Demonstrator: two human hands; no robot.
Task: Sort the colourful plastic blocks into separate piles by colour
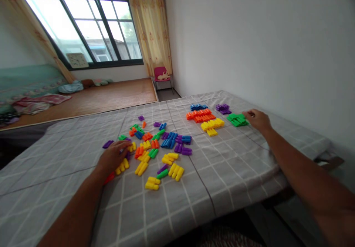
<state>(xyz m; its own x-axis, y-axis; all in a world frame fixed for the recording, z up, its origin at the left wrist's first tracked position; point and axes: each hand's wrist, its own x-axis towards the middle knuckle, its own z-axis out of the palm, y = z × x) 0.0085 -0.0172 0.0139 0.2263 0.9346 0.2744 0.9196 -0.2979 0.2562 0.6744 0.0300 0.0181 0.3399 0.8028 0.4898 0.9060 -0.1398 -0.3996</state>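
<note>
My left hand (114, 154) rests over the left side of a scattered mix of small plastic pieces, fingers bent together beside a yellow piece (132, 146). Whatever lies under those fingers is hidden. More yellow pieces (122, 166) lie just below the hand. On the right, my right hand (258, 119) has its fingertips pinched at the edge of a green pile (237, 119). I cannot make out what is between them. Close to that pile are purple (223, 108), yellow (212, 125), orange (200, 115) and blue piles (198, 107).
A grey checked cloth (227, 180) covers the table. Mixed pieces spread over its middle, including blue ones (169, 140) and purple ones (183, 149). A white wall (249, 40) borders the right side. Beyond the table are a bed (119, 91) and a pink chair (160, 72).
</note>
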